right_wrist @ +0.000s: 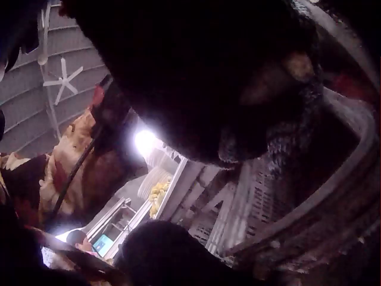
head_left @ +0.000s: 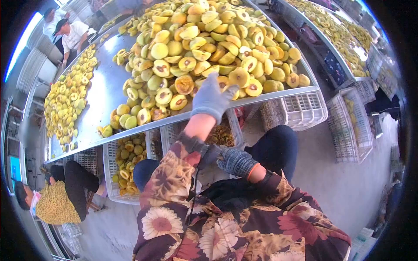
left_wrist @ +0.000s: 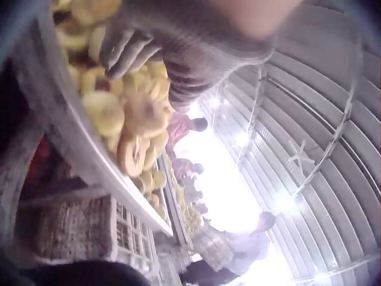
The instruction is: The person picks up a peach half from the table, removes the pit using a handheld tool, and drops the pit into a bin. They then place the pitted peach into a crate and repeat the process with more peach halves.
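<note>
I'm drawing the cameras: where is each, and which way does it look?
On the head: looks forward and down; shows left hand, right hand, sleeves, knees.
On the left wrist: looks past left hand at fruit and roof.
On the right wrist: looks past right hand and a sleeve to a fan.
The first two share the left hand and fruit.

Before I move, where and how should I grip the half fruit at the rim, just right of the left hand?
Pinch the half by its rounded sides, coming from above the table rim. Its cut face looks up toward you, and other fruit crowds its far side.
</note>
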A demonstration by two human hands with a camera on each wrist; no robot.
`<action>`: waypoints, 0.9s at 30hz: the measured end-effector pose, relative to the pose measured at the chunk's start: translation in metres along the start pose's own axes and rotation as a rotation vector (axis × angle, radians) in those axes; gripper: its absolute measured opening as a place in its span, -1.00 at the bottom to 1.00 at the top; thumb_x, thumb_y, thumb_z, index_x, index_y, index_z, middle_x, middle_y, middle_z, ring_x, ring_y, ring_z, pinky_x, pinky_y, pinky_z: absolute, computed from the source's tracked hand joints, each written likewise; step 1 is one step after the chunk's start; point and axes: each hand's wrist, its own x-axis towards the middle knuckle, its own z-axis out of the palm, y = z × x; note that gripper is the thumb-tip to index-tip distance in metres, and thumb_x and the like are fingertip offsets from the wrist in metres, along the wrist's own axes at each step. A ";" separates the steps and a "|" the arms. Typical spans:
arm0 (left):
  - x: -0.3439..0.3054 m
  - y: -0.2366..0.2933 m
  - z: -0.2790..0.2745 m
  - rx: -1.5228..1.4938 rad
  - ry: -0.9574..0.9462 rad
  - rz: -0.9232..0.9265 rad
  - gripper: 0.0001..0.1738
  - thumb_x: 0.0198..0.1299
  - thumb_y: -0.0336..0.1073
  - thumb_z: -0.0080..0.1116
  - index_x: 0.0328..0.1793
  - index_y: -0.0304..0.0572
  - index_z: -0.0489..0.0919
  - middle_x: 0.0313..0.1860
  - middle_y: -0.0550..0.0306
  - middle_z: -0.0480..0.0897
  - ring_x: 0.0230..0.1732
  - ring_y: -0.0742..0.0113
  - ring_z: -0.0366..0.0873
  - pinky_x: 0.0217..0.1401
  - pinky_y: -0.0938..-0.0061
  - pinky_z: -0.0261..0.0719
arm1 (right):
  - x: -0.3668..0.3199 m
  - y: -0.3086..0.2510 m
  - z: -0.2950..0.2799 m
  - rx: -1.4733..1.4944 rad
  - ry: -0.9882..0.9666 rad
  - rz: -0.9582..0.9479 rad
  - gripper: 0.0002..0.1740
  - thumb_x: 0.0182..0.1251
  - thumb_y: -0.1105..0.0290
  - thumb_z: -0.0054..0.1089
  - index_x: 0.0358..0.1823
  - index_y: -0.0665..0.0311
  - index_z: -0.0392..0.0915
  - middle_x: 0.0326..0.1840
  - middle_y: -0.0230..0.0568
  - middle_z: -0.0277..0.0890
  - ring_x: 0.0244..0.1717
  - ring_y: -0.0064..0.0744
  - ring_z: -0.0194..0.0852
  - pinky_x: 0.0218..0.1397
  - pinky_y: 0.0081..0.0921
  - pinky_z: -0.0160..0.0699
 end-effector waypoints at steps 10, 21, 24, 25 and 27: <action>0.024 0.026 0.037 0.227 0.036 0.102 -0.06 -0.08 0.07 0.39 0.38 -0.19 0.24 0.10 -0.19 0.45 0.13 -0.11 0.47 0.16 0.14 0.47 | 0.003 0.079 -0.010 0.641 0.491 -0.055 -0.76 0.19 0.33 0.23 -0.22 0.26 0.39 -0.38 0.00 0.51 -0.32 0.08 0.51 -0.24 -0.25 0.52; -0.037 -0.038 -0.010 0.376 0.034 -0.122 -0.13 -0.06 0.04 0.38 0.30 -0.30 0.31 0.16 -0.28 0.44 0.16 -0.17 0.46 0.20 0.15 0.46 | 0.021 0.061 -0.160 0.120 0.704 0.303 -0.47 0.13 0.02 0.29 -0.09 0.32 0.43 -0.20 0.03 0.58 -0.17 0.04 0.60 -0.14 -0.22 0.58; -0.032 -0.039 -0.009 0.279 0.017 -0.169 -0.13 -0.02 0.05 0.35 0.31 -0.39 0.33 0.16 -0.38 0.45 0.23 -0.22 0.39 0.32 0.16 0.34 | 0.070 0.096 -0.168 0.032 0.628 0.255 -0.25 0.05 -0.10 0.31 0.06 0.42 0.44 0.01 0.11 0.56 -0.03 0.08 0.57 0.05 -0.25 0.54; -0.029 -0.058 0.010 0.296 0.188 -0.014 -0.20 0.00 0.01 0.33 0.27 -0.38 0.36 0.16 -0.36 0.46 0.22 -0.23 0.40 0.34 0.13 0.32 | 0.062 0.112 -0.169 0.037 0.620 0.161 -0.24 0.05 -0.11 0.30 0.08 0.42 0.45 0.04 0.11 0.54 0.03 0.06 0.54 0.11 -0.28 0.50; -0.034 -0.047 0.015 0.328 0.251 0.139 -0.30 0.01 -0.03 0.29 0.23 -0.28 0.40 0.18 -0.26 0.46 0.23 -0.15 0.40 0.32 0.11 0.33 | 0.090 0.109 -0.164 -0.126 0.462 0.036 -0.23 0.04 -0.12 0.31 0.09 0.40 0.49 0.12 0.10 0.51 0.16 -0.02 0.47 0.19 -0.36 0.43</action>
